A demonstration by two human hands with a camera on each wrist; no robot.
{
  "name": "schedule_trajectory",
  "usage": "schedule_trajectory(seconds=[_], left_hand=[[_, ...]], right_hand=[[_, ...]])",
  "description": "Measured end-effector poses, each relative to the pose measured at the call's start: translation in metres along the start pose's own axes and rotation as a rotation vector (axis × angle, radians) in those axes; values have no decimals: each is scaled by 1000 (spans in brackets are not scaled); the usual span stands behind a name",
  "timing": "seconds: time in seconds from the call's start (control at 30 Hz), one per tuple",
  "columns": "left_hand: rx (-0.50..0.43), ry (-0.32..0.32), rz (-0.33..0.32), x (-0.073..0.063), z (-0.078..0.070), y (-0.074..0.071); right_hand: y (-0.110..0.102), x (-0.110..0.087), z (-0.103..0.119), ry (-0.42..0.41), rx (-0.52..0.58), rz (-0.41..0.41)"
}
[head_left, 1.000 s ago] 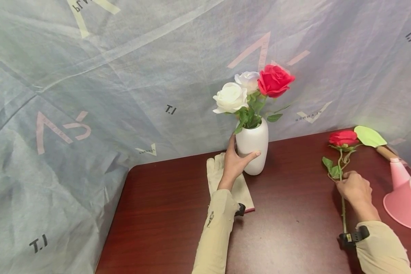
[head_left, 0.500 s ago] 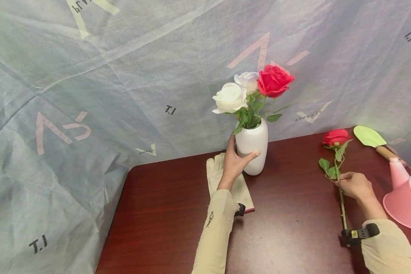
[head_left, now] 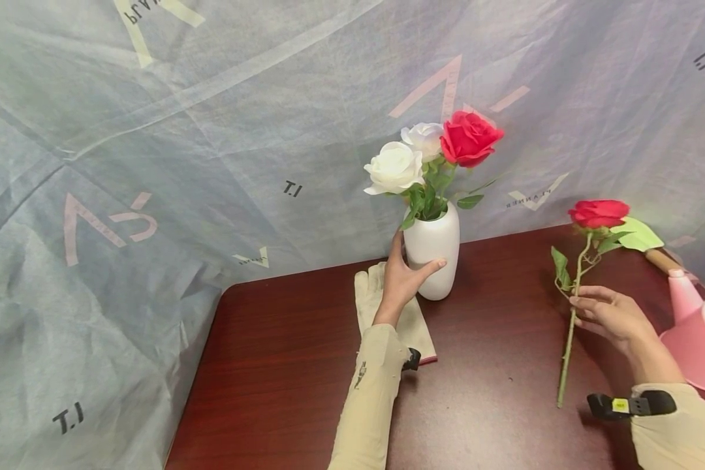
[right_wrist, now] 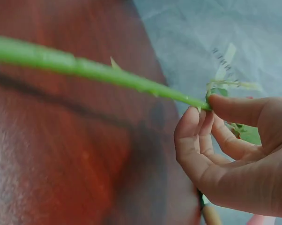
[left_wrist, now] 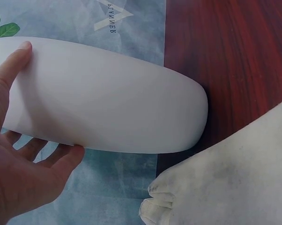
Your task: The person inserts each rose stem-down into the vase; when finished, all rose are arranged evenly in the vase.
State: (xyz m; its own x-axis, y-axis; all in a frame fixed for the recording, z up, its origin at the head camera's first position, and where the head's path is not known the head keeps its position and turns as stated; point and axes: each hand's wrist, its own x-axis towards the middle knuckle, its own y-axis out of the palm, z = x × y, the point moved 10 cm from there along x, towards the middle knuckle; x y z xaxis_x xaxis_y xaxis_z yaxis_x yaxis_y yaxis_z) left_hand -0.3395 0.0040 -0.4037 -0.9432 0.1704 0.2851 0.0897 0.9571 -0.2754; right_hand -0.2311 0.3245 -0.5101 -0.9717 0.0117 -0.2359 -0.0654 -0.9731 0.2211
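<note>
A white vase [head_left: 437,251] stands upright near the back of the table, holding two white roses [head_left: 395,168] and a red rose [head_left: 471,139]. My left hand [head_left: 402,284] grips the vase from its left side, the thumb across its front; the left wrist view shows the fingers wrapped round the vase wall [left_wrist: 113,98]. At the right, my right hand [head_left: 613,316] pinches the thorny green stem [right_wrist: 85,67] of a second red rose [head_left: 599,213] between thumb and fingertips. That rose is raised, its bloom up and its stem slanting down toward the front.
A cream work glove [head_left: 414,329] lies beside the vase, partly under my left forearm. At the right are a green trowel [head_left: 639,234] with a wooden handle and a pink watering can [head_left: 696,343]. A grey cloth [head_left: 270,130] hangs behind the table.
My right hand has lifted the red rose off the table and tilted it, its bloom moving up and its stem end swinging left. The left hand and the vase have stayed in place.
</note>
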Motion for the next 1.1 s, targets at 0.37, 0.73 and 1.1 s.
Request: schedule_trajectory(seconds=[0.37,0.73,1.1], left_hand=[[6,-7,5,0,1,1],[3,-13,3,1,2,1],[2,-18,3,-1,2,0]], right_hand=[[29,-2,34,-176,297,151],[53,-1,67,-245,868,263],[51,-8,100,-338,1214,143]])
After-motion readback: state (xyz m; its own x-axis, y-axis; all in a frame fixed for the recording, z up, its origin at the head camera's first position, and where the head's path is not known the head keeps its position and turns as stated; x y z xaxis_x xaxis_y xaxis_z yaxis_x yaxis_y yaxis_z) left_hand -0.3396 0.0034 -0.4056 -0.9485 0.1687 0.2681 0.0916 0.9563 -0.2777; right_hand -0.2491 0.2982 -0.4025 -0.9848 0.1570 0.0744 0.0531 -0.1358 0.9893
